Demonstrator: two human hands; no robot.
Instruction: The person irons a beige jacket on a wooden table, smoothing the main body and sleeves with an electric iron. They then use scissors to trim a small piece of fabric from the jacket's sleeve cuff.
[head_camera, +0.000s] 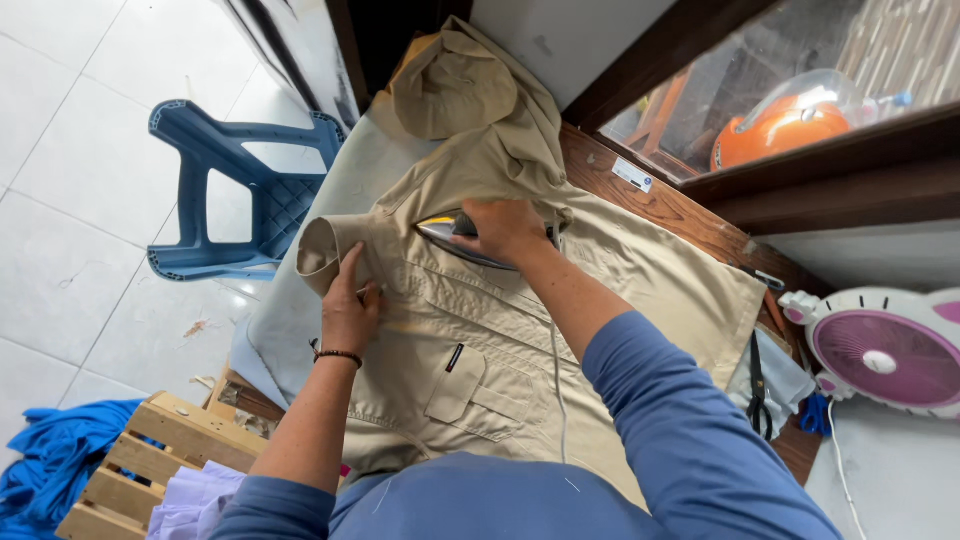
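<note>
A shirt (520, 340) lies on the ironing board (300, 310), with an iron (455, 240) on it. A chair (240, 190) stands to the left, a fan (880, 350) to the right.

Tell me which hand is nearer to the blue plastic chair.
Left. The left hand presses flat on the beige shirt at its sleeve end, beside the blue plastic chair. The right hand grips the iron farther from it.
</note>
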